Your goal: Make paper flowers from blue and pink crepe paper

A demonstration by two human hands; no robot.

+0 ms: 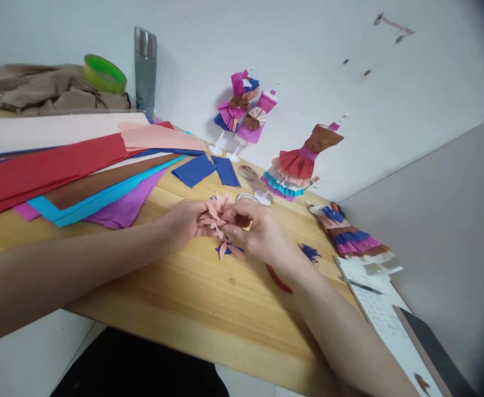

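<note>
A pink paper flower [216, 212] with pointed petals is held between my two hands above the wooden table. My left hand [185, 223] grips it from the left, fingers closed around its underside. From the right, my right hand [255, 227] pinches at its petals with thumb and forefinger. Just below lies a blue and pink paper flower [229, 250] on the tabletop. A fringed blue paper piece [310, 253] rests to the right of my right wrist. Part of a red curved handle [279, 279] shows beside my right forearm, which hides the rest.
Coloured crepe paper sheets [60, 171] are stacked at the left, with cut blue pieces [194, 170] alongside. Small dress forms [310, 154] in paper dresses stand by the wall. A tape roll [105, 74], a bottle [145, 71] and a notebook [376, 309] with a pen lie around the edges.
</note>
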